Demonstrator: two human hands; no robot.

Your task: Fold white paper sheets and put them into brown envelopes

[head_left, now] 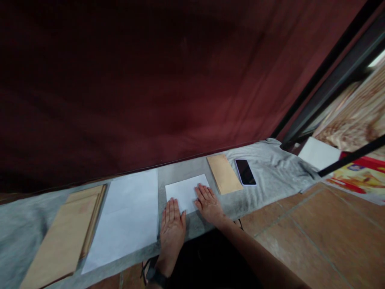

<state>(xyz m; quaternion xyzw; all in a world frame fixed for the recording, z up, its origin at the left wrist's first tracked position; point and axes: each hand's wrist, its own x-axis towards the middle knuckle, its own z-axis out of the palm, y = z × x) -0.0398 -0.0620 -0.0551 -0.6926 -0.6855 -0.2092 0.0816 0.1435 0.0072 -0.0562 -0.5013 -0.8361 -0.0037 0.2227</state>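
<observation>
A small white sheet of paper (184, 190), perhaps folded, lies on the grey cloth in front of me. My left hand (173, 224) rests flat at its lower left corner, fingers stretched out. On its right side my right hand (209, 203) presses down, also flat with the fingers extended. To the left is a larger white sheet or stack of paper (126, 216). A brown envelope (225, 174) lies just right of the small sheet.
A stack of large brown envelopes (67, 233) lies at the far left. A phone (245, 171) with a dark screen sits right of the brown envelope. The narrow surface under a grey cloth (276, 168) borders a dark red curtain (168, 88). Tiled floor (315, 228) shows at the right.
</observation>
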